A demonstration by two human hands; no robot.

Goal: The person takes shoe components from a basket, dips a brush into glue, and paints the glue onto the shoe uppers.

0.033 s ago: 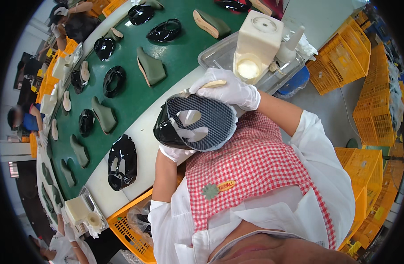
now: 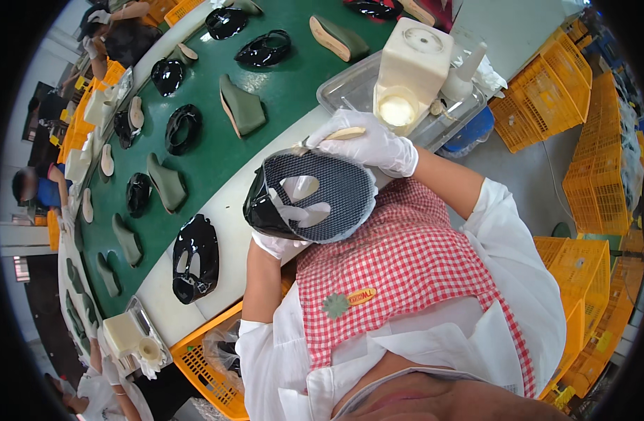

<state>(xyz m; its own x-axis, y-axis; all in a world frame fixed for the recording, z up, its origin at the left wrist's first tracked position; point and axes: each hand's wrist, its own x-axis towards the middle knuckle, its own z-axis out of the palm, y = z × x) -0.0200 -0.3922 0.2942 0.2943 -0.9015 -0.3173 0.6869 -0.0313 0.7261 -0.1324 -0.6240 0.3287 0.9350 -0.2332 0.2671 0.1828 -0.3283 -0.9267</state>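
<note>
1. The black shoe upper [image 2: 343,193] is in front of me, raised over the near side of the desk [image 2: 241,184], its meshed lining facing up.
2. My left hand [image 2: 276,243] supports it from the near left; gloved fingers show by the cut-out openings, but the rest are hidden, so I cannot tell how tightly they grip.
3. My right hand [image 2: 374,144] has its fingers curled together, pinching the pale handle of a brush [image 2: 346,133]. The brush end lies at the upper's far left edge; whether the bristles touch, I cannot tell.
4. I judge this step to be brushing along the rim. To do it well, I should hold the upper firmly from underneath and turn it in small moves, so the edge meets the brush.
5. Light, even strokes along the lining's margin seem best; drips on the glossy outside would probably show.
6. The cup of pale liquid [image 2: 395,111] sits just beyond my right hand, in the tray [image 2: 329,95]. If it feeds the brush, a thin load wiped on its lip should avoid blobs.
</note>
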